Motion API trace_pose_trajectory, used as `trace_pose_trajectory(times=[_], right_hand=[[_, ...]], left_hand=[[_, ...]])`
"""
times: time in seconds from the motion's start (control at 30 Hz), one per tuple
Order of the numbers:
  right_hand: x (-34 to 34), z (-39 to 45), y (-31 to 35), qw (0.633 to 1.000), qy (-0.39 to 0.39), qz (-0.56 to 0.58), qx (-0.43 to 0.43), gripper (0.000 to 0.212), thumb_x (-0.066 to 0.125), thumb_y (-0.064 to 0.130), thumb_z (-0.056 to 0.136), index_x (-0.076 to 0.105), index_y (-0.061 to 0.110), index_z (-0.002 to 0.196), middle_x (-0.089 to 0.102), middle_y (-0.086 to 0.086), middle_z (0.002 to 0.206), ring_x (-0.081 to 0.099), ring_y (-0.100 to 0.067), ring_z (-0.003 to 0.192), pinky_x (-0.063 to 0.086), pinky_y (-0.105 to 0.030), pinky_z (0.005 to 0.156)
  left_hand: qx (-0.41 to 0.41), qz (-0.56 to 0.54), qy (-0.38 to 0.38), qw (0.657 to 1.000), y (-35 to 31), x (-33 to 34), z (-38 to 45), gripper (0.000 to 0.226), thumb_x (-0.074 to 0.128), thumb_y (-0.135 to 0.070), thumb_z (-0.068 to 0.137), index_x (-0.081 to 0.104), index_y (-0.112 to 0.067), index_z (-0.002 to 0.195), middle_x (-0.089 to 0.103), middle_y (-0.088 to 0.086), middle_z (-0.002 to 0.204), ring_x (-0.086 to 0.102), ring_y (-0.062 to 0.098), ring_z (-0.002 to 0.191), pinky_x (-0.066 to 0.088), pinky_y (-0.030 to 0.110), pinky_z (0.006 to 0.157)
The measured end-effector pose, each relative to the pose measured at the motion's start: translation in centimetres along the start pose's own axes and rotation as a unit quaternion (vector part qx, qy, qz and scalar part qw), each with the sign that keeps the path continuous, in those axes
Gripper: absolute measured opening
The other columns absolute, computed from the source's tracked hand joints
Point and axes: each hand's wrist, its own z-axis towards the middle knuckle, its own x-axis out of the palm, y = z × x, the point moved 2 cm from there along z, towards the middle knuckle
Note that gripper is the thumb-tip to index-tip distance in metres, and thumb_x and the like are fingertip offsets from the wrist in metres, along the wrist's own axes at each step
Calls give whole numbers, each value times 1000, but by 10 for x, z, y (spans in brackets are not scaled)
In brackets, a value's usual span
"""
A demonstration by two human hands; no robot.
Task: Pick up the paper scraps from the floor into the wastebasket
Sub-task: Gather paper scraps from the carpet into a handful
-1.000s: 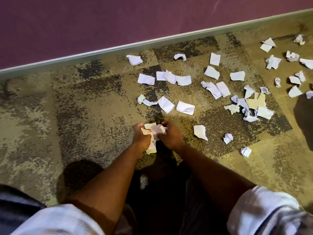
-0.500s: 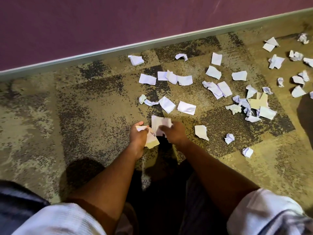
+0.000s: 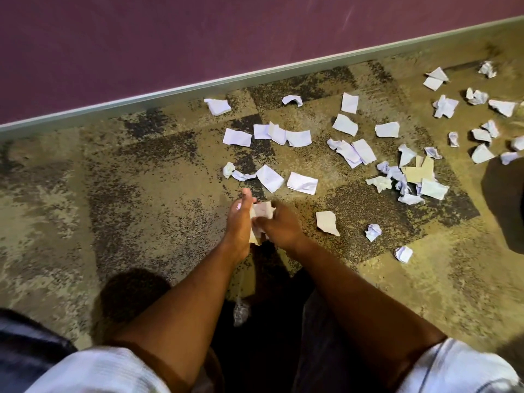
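Left hand [image 3: 239,222] edge-on above the carpet [image 3: 119,199], thumb up, fingers curled out of sight behind a bundle of paper scraps [image 3: 260,219]; clamped against the bundle's left side. Right hand [image 3: 279,226] pressed to the bundle's right side, fingers bent round it, knuckles up. Bundle caught between both palms, white and cream edges poking out above and below; exact fingertip spread not visible.

Many loose scraps [image 3: 302,183] spread flat or crumpled over the carpet beyond the hands and off to the right. Nearest: a folded white piece [image 3: 269,178] just beyond the left thumb, a cream torn piece [image 3: 327,223] near the right hand, two crumpled balls [image 3: 373,232] farther right. Denser heap with tan card [image 3: 419,173] well to the right. Dark rounded shape [image 3: 507,202] at the right edge, too cropped to tell whether wastebasket. Grey baseboard [image 3: 198,84] under a purple wall [image 3: 170,38] behind. White sleeves [image 3: 93,370] at the bottom corners.
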Motion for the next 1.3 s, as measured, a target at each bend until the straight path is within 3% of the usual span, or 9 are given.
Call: trace_pose_trajectory(times=[0.1, 0.3, 0.5, 0.57, 0.73, 0.93, 1.07, 1.2, 1.3], right_hand=[[11, -1, 2, 990, -50, -97, -87, 28, 64, 42, 79, 67, 17, 93, 71, -4, 86, 71, -25, 77, 60, -44, 64], [13, -11, 4, 962, -177, -168, -123, 45, 51, 43, 98, 53, 14, 133, 53, -9, 125, 47, -25, 113, 44, -38, 91], [21, -17, 2, 956, -219, -37, -190, 44, 60, 33, 86, 69, 25, 128, 60, 0, 112, 46, -19, 111, 41, -29, 92], [20, -17, 5, 956, -215, 13, -198, 44, 65, 32, 82, 71, 23, 125, 62, 0, 116, 47, -16, 118, 38, -16, 97], [23, -18, 7, 941, -225, -6, -252, 37, 43, 35, 99, 66, 20, 124, 64, 13, 128, 50, -17, 138, 22, -53, 123], [19, -7, 1, 944, -235, -148, -178, 56, 15, 53, 107, 59, 36, 138, 38, 11, 163, 12, -15, 159, -3, -56, 126], [18, -7, 1, 948, -248, -126, -156, 57, 15, 57, 105, 44, 38, 150, 24, 7, 168, 7, -18, 159, 5, -64, 123], [22, -10, 13, 944, -295, 48, -142, 85, 7, 73, 98, 40, 18, 153, 37, -3, 157, 25, -14, 149, 20, -42, 123], [26, -8, 17, 942, -290, 131, -108, 80, 14, 73, 97, 44, 18, 146, 45, -3, 145, 35, -14, 140, 28, -35, 118]], left_hand=[[39, 19, 10, 999, 5, 1, -3, 78, 80, -63, 69, 59, -10, 122, 72, 22, 108, 70, 31, 93, 58, 43, 76], [22, -33, 64, 997, 11, 10, -3, 86, 90, -52, 62, 58, -9, 129, 71, 19, 118, 68, 36, 112, 56, 50, 90], [-33, -107, 119, 987, 5, 17, -8, 54, 69, -31, 82, 62, 4, 122, 66, 23, 120, 69, 31, 107, 52, 39, 91], [-39, -117, 145, 982, 0, 20, -14, 34, 49, -30, 95, 65, -1, 98, 74, 14, 92, 74, 21, 83, 51, 33, 86], [-11, -110, 137, 984, -2, 22, -9, 50, 24, -34, 103, 62, -3, 100, 73, 11, 86, 69, 23, 91, 59, 31, 77], [-26, -87, 116, 989, 5, 23, 3, 56, 49, -44, 98, 60, -1, 132, 65, 23, 129, 62, 34, 123, 46, 46, 110], [-41, -107, 133, 985, 3, 27, -5, 52, 58, -37, 96, 60, 0, 132, 68, 18, 127, 70, 27, 111, 60, 34, 82], [23, -47, 21, 998, 3, 22, 2, 32, 64, -22, 94, 68, 5, 111, 73, 22, 106, 73, 34, 97, 58, 47, 88], [23, 1, -36, 999, 2, 22, 6, 23, 61, -23, 94, 70, -2, 99, 73, 18, 91, 72, 29, 82, 57, 36, 73]])
